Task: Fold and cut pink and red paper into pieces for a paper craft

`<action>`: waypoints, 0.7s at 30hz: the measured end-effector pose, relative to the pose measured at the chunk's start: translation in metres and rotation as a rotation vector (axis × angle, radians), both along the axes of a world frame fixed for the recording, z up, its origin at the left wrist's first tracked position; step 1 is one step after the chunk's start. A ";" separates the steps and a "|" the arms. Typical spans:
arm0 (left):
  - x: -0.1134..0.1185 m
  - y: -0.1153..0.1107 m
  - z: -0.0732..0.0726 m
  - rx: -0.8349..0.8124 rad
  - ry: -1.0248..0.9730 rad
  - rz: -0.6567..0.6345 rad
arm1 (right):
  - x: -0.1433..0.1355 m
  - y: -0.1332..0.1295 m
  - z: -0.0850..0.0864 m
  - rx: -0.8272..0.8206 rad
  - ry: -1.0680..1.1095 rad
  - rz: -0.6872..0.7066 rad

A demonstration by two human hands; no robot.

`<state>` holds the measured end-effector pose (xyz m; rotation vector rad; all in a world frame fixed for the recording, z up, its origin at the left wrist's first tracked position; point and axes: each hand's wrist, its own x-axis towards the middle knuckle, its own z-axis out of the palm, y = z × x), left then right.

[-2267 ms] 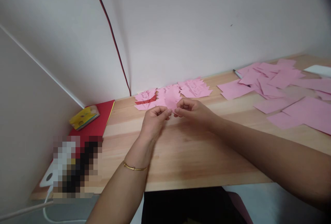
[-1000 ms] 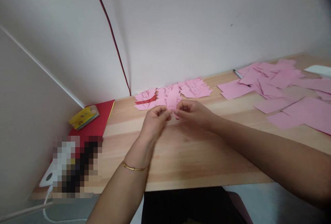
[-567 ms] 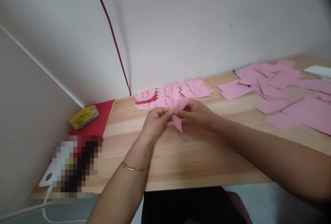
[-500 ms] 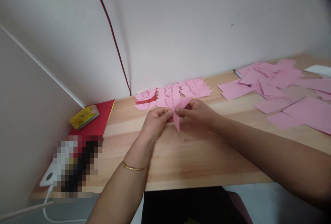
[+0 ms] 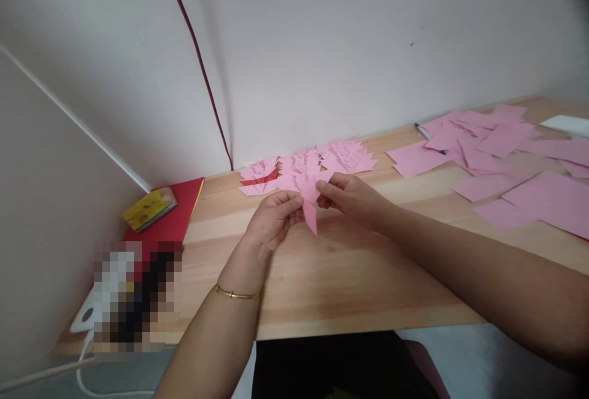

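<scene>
Between my hands, above the wooden table [image 5: 322,288], is a folded pink paper figure [image 5: 310,212] with a pointed flap hanging down. My left hand [image 5: 276,215] pinches its left side between thumb and fingers. On the other side, my right hand [image 5: 345,193] grips a flap that sticks out to the upper right. Just behind it lie several folded pink paper pieces [image 5: 347,156] in rows against the wall, and the figure's upper part is hard to tell from them. A red paper strip [image 5: 260,178] rests on the left group.
Loose pink paper sheets [image 5: 506,141] are spread over the right side, with a pen [image 5: 422,132] beside them. At the left, a yellow packet [image 5: 150,207] lies on a red folder [image 5: 191,202]. A white power strip [image 5: 83,316] and blurred-out items sit at the front left.
My hands have drawn slightly apart, and the thumbs have shifted on the paper. The hanging flap now looks wider and flatter. Things on the table stay put.
</scene>
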<state>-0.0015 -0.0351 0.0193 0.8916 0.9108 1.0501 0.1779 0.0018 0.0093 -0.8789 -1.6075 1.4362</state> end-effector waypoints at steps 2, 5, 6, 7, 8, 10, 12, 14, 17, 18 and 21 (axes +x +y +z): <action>0.001 0.000 -0.001 0.013 0.026 0.015 | 0.000 -0.001 0.000 -0.002 -0.002 0.023; 0.003 0.000 -0.003 0.048 0.086 0.065 | -0.001 -0.002 -0.001 0.007 0.022 0.053; 0.003 0.000 -0.003 0.059 0.104 0.083 | -0.002 -0.002 -0.002 0.015 0.024 0.052; 0.004 0.000 -0.003 0.066 0.118 0.097 | -0.002 -0.002 -0.003 0.023 0.019 0.049; 0.004 0.000 -0.003 0.069 0.127 0.107 | -0.003 -0.002 -0.003 0.031 0.008 0.048; 0.005 0.000 -0.002 0.074 0.137 0.107 | -0.003 -0.002 -0.004 0.047 -0.010 0.057; 0.004 0.001 -0.002 0.094 0.167 0.093 | -0.003 -0.001 -0.004 0.086 -0.007 0.074; 0.003 0.001 -0.003 0.120 0.219 0.082 | -0.003 -0.001 -0.005 0.151 0.001 0.069; 0.002 0.001 -0.004 0.130 0.280 0.084 | -0.003 -0.001 -0.006 0.231 0.006 0.038; 0.001 0.001 -0.004 0.122 0.286 0.078 | -0.003 0.000 -0.006 0.242 0.018 0.027; 0.001 0.001 -0.004 0.091 0.266 0.065 | -0.003 0.000 -0.006 0.238 0.067 -0.025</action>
